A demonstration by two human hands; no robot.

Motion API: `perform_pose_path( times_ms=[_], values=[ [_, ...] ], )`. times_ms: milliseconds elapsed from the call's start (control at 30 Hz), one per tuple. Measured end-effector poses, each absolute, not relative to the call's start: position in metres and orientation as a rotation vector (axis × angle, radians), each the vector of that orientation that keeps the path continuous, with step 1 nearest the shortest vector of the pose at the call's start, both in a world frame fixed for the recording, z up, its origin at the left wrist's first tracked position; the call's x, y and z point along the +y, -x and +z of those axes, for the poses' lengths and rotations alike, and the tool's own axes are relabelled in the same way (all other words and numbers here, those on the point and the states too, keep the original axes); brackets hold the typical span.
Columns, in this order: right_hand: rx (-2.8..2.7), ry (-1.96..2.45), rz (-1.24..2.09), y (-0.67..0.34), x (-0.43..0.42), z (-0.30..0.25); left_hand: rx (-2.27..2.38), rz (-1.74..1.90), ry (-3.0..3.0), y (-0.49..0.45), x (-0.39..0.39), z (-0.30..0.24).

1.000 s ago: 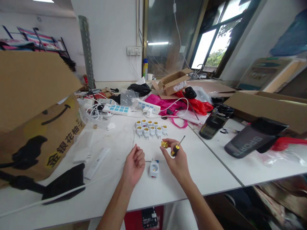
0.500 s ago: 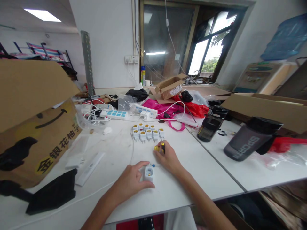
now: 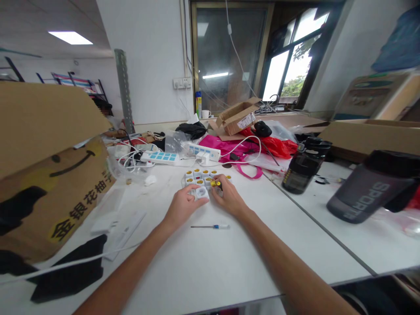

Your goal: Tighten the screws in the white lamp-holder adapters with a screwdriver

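Observation:
My left hand (image 3: 181, 204) is closed round a small white plug adapter (image 3: 201, 192) and holds it against the near edge of a cluster of several white adapters with brass centres (image 3: 201, 176). My right hand (image 3: 229, 197) is closed on a small brass part and a dark screwdriver handle (image 3: 216, 183), right beside the same cluster. A thin screwdriver with a clear blue handle (image 3: 211, 226) lies on the white table (image 3: 210, 267) just behind both hands.
A big cardboard box (image 3: 46, 162) with black print fills the left. White power strips (image 3: 159, 157), cables, pink and red bags crowd the back. A dark bottle (image 3: 303, 165) and a grey sports bottle (image 3: 374, 187) lie on the right. White flat pieces (image 3: 110, 218) lie left.
Both hands moved away from me to the adapter cluster; the left hand carried the white adapter there. The thin blue-handled screwdriver stayed on the table, now nearer than the hands.

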State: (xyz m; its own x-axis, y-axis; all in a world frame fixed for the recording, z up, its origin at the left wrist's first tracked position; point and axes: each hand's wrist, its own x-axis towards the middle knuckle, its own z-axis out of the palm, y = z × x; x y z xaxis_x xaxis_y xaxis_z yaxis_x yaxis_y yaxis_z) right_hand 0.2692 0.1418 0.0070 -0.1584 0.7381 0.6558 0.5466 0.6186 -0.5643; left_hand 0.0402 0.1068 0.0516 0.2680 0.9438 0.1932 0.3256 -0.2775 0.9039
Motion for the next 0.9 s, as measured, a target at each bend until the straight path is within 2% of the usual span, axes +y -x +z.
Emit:
perform_pose_path(
  times_ms=[300,900],
  values=[
    [-1.66,1.074,0.341,-0.266,0.124,0.011,1.182,0.969,-1.737,-0.047,0.132,0.012],
    [-1.773,1.056,0.625,-0.242,0.104,0.021,1.133,1.023,-1.722,-0.044,0.117,0.017]
  ],
)
